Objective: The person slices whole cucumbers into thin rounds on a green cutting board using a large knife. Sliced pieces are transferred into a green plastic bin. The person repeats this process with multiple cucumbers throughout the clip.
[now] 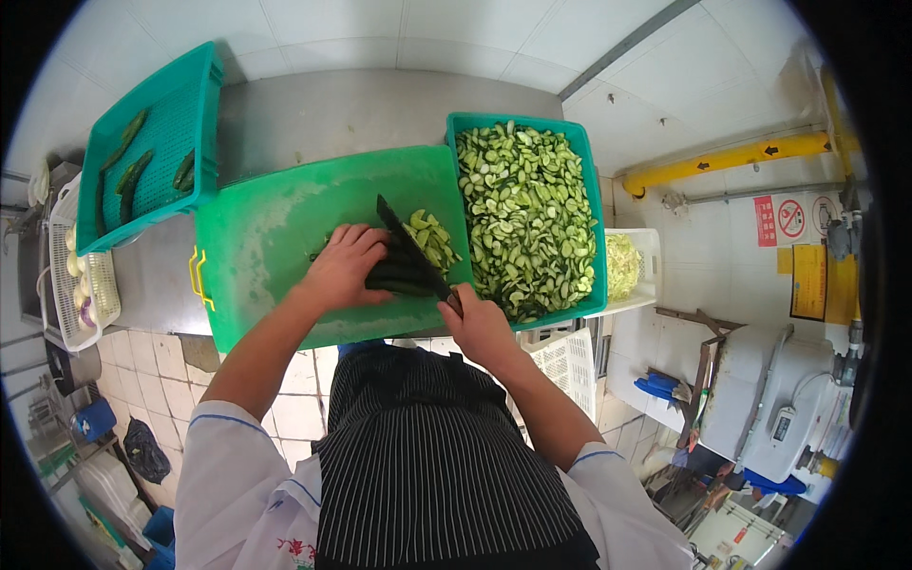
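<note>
My right hand [482, 324] grips the handle of a kitchen knife [411, 244], whose dark blade slants across the cucumbers. Under and beside my left hand [345, 267] lie several dark green cucumbers [402, 273], pressed against the green cutting board [278, 214]. The left fingers rest on them just left of the blade; the palm hides part of the cucumbers. On the blade's other side sits a small heap of cut cucumber slices [433, 239]. Right of the board, a teal crate [600, 285] is filled with cucumber slices [527, 214].
A teal perforated basket [208, 128] at the upper left holds several whole cucumbers [134, 182]. Farther left is a white basket [107, 285] with onions. Behind the crate stands a white container [647, 263] of shredded vegetable. The steel table [328, 107] meets a tiled wall.
</note>
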Motion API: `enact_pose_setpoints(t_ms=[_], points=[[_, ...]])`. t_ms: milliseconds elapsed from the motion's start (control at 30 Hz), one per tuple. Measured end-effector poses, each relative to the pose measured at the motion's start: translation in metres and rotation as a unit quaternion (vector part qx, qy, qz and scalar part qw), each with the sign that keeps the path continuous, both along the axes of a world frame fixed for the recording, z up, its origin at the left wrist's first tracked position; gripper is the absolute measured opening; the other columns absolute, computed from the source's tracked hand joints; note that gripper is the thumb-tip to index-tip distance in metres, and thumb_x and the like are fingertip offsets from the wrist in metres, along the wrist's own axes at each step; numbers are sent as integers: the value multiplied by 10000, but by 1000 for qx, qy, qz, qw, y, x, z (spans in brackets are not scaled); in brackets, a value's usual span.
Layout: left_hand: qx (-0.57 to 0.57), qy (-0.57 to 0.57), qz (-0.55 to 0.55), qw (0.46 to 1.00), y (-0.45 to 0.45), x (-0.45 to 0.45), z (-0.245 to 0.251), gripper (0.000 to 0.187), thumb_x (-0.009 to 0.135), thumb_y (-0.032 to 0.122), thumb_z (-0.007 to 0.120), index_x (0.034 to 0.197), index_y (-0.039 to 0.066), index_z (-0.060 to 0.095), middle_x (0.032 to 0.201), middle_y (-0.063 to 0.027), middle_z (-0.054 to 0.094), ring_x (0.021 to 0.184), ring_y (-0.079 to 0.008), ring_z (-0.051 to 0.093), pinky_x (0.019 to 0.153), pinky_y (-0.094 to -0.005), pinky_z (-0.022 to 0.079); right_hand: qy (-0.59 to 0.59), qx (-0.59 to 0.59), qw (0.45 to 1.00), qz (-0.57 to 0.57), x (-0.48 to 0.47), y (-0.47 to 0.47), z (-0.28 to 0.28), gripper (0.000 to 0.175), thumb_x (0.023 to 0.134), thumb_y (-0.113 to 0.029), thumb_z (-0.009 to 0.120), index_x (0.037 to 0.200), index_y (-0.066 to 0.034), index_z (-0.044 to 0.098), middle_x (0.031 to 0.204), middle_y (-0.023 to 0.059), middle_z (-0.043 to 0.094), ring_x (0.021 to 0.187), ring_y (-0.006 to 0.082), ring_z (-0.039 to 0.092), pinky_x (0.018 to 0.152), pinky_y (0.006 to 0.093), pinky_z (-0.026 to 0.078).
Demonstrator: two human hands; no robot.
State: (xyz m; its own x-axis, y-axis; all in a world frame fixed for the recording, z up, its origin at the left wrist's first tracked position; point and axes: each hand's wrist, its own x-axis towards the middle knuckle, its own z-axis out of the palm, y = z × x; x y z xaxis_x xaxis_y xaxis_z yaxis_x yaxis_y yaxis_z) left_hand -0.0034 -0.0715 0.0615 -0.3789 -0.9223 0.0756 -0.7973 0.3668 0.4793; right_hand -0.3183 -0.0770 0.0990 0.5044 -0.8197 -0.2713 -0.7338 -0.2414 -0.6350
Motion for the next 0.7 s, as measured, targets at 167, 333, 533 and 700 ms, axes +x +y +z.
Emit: enact_pose_setpoints(t_ms=[167, 333, 533, 700], points=[[5, -8, -12, 1000, -2, 4, -2, 627, 774, 466, 922, 1190, 56, 693, 1471, -132, 613, 1413, -382, 518, 1212, -529, 397, 51, 73, 996, -20, -4, 3, 7, 361, 1108, -321, 677, 1248, -13, 551, 915, 285, 775, 860, 545, 743, 761, 638, 585], [4, -21, -17, 1000, -5, 6, -5, 613, 796, 485, 907, 1182, 60, 693, 1474, -135, 611, 1412, -388, 518, 1200, -532, 399, -45, 0, 999, -5, 2, 3, 6, 372, 1108, -333, 672, 1253, -14, 546, 905, 282, 773, 862, 544, 743, 766, 629, 587], [1, -19, -25, 1000, -3, 8, -9, 613, 810, 500, 896, 1192, 63, 699, 1481, -127, 612, 1410, -377, 518, 1192, -527, 400, 52, 75, 996, -11, 2, 5, 11, 355, 1112, -321, 662, 1253, -17, 544, 891, 296, 759, 865, 559, 735, 772, 653, 572], [18, -14, -22, 999, -4, 8, -14, 621, 805, 515, 898, 1185, 63, 704, 1483, -140, 609, 1414, -383, 517, 1184, -533, 402, 12, 27, 999, -19, 13, -2, 13, 352, 1109, -318, 666, 1241, -15, 544, 906, 292, 767, 859, 555, 740, 767, 661, 574]])
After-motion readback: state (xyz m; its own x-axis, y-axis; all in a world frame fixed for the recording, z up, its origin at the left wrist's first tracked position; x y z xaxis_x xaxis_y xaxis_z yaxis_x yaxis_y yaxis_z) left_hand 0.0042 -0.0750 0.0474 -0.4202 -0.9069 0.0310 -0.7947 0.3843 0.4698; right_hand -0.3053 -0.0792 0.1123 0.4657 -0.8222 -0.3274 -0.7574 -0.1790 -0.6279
